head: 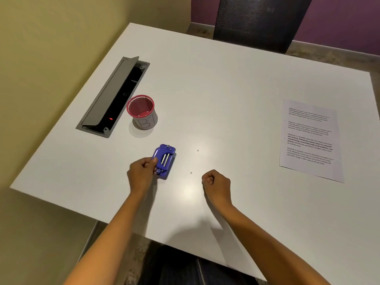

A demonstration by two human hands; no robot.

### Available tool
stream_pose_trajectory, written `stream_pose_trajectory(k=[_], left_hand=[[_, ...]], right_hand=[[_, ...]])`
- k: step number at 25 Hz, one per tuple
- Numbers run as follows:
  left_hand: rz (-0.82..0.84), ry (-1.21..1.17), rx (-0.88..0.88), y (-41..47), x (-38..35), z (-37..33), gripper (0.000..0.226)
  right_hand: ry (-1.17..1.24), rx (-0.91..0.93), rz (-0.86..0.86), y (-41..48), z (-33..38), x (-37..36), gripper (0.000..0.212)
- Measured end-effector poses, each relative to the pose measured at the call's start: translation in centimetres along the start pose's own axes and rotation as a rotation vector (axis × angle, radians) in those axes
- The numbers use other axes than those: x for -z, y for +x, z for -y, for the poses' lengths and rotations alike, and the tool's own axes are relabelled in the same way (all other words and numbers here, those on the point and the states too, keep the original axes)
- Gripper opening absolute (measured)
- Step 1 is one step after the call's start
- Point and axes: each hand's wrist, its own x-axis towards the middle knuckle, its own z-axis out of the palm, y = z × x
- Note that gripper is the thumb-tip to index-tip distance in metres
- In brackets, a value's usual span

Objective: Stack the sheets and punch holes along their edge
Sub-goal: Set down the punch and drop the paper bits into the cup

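The sheets (310, 138) lie flat at the right side of the table (226, 89), well apart from both hands, with small holes seemingly along their left edge, so the punching looks done. Two paper dots (197, 150) lie mid-table. The left hand (141, 173) grips the purple hole punch (164, 160), upturned; the right hand (216, 185) is fisted, apparently empty.

White table (226, 89) under soft overhead glare, yellow wall (51, 38) beyond the left hand (141, 173), purple wall (339, 19) and dark chair (261, 21) far ahead, mottled floor (329, 56)
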Motion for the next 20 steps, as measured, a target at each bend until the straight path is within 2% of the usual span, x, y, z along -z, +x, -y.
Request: stream_pose_trajectory(k=[8,14,20], left_hand=[[-0.168,0.036,0.131,3.5,7.6,3.0,0.011],[-0.174,0.025,0.168,5.0,8.5,4.0,0.020],[-0.196,0.011,0.156,4.7,8.2,4.2,0.018]], right_hand=[[-0.030,0.034,0.002,0.3,-0.3,-0.3,0.024],[-0.020,0.023,0.009,0.4,-0.4,-0.3,0.022],[-0.010,0.028,-0.002,0.4,-0.5,-0.3,0.022]])
